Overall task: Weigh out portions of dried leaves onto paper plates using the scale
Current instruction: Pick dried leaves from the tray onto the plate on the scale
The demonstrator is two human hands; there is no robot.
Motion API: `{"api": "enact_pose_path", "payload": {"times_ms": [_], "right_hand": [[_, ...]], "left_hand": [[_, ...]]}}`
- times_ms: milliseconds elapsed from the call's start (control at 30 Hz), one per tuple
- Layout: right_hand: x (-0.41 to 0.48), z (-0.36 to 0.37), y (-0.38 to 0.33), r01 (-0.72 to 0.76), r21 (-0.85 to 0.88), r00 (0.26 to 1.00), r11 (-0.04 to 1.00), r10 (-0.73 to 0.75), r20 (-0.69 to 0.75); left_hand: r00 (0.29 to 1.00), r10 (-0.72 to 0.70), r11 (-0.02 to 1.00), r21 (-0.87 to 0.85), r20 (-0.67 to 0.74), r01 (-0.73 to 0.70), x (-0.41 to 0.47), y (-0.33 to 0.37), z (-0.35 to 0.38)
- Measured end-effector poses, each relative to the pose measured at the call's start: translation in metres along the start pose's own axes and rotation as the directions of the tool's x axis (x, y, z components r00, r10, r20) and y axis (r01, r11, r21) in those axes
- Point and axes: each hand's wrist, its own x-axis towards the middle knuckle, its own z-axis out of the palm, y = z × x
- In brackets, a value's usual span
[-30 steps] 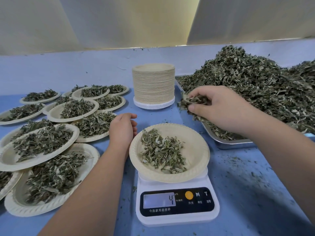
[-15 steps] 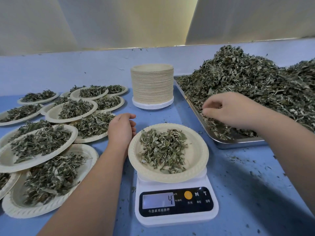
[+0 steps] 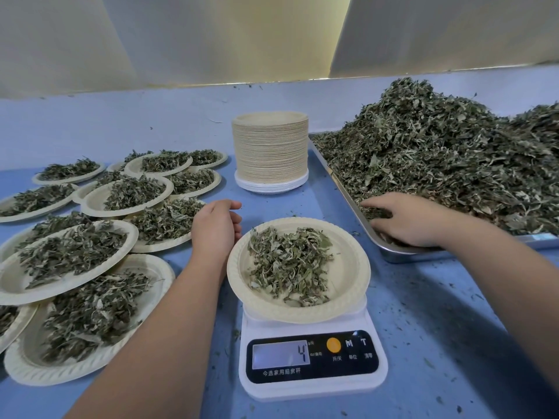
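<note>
Green dried leaves (image 3: 438, 164) lie under the right grip (image 3: 405, 222), inside the tray (image 3: 393, 257).

A small herb-portioning workroom: the blue-covered bench (image 3: 438, 313) carries a wide stainless-steel tray (image 3: 405, 257) heaped with dried green leaves (image 3: 438, 164) along its right edge, a tall stack of beige paper plates (image 3: 270, 146) toward the back (plain pale wall panels (image 3: 211, 40) behind), and many leaf-filled plates (image 3: 13, 284) crowding its left edge.

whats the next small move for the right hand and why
Probably close the right hand on a small pinch from the leaf pile and bring it to the plate on the scale: the display reads just 4, and the hand's fingers lie among the leaves.
</note>
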Motion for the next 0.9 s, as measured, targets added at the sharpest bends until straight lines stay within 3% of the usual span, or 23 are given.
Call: {"api": "enact_pose_path", "payload": {"times_ms": [200,367,467,633,800,900], "right_hand": [[-0.001,-0.001,-0.004,0.042,-0.086,0.991,0.995,-0.03,0.134],[-0.005,-0.019,0.004,0.006,-0.017,0.996,1.0,-0.004,0.087],[0.0,-0.013,0.006,-0.002,-0.064,1.0,0.998,0.003,0.023],[0.002,0.001,0.005,0.017,-0.041,0.997,0.999,-0.014,0.082],[0.01,-0.008,0.021,-0.088,0.154,0.967,0.984,0.121,-0.223],[0.026,0.001,0.023,-0.116,0.098,0.952,0.988,0.138,-0.273]], "left_hand": [[1.0,-0.001,1.0,-0.004,0.002,0.001,0.001,0.0,0.0],[1.0,-0.005,1.0,-0.009,0.014,0.005,0.001,0.0,0.0],[1.0,-0.003,1.0,-0.006,0.015,0.003,0.001,0.0,0.001],[1.0,-0.021,0.999,-0.024,0.008,0.022,0.0,0.001,0.001],[1.0,-0.006,1.0,-0.031,0.007,0.006,-0.002,0.002,0.001],[1.0,-0.002,1.0,-0.019,0.007,0.002,-0.002,0.002,0.002]]}}
